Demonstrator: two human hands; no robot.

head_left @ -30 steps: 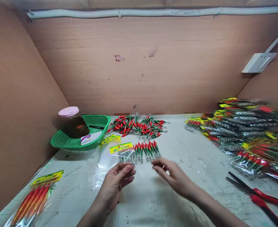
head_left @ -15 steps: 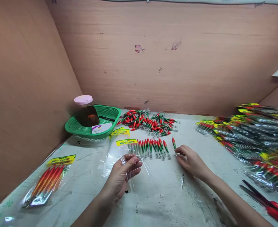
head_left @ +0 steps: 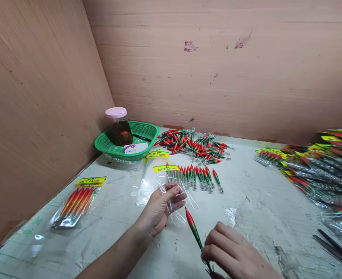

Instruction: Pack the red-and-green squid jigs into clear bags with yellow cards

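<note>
My left hand (head_left: 163,207) pinches a clear plastic bag (head_left: 173,213) with a yellow "BCT LURE" header, mouth toward me. Close to its right, my right hand (head_left: 231,250) grips a red and green lure (head_left: 193,226) by its hooked lower end. The lure's red tip points up and left, near the bag, and does not appear to be inside it. Behind the bag, a row of similar lures (head_left: 201,177) lies side by side, partly seen through the plastic. More header bags (head_left: 147,182) lie flat left of the row.
A lure pile (head_left: 194,145) lies at the back. Left of it, a green basket (head_left: 136,155) holds a pink-lidded jar (head_left: 119,130), a card and a pen. A bag of orange lures (head_left: 78,201) lies left. Packed bags (head_left: 313,166) are heaped right, with scissors (head_left: 335,248) in front.
My right hand has picked up a lure from the right end of the row and brought it toward me, near the bag. The view has shifted left. My left hand still holds the bag.
</note>
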